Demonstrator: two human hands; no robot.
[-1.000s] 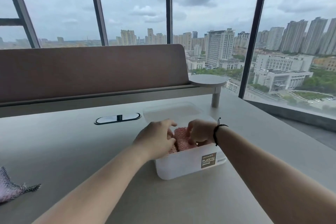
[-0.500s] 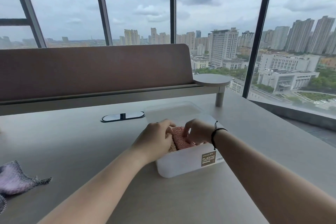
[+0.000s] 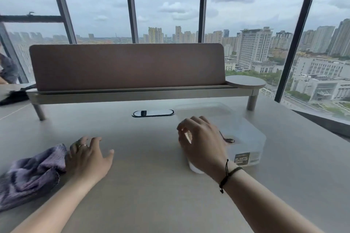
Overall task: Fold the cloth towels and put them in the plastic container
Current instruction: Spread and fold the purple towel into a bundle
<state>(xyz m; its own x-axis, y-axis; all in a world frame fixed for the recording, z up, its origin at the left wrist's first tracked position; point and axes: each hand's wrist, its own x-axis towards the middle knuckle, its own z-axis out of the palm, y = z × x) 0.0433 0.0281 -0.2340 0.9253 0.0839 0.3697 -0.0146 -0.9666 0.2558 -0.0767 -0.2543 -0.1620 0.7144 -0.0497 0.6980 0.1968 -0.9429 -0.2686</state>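
A translucent white plastic container (image 3: 248,138) with a dark label stands on the grey table (image 3: 151,185), right of centre. My right hand (image 3: 201,145) hovers over its near left corner with loosely curled fingers and hides whatever lies inside. A crumpled purple cloth towel (image 3: 32,174) lies at the table's left edge. My left hand (image 3: 89,157) is spread flat beside it, fingertips touching the towel's right edge without gripping it.
The container's clear lid (image 3: 204,109) lies flat just behind it. A black oval cable port (image 3: 153,113) sits mid-table. A brown divider panel (image 3: 125,66) on a raised shelf closes the back. A dark object (image 3: 13,96) and a person's sleeve (image 3: 7,68) are at far left.
Both hands have come out of the container and off the pink towel. My left hand swung left to the purple towel; my right hand rose above the container. The view shifted left.
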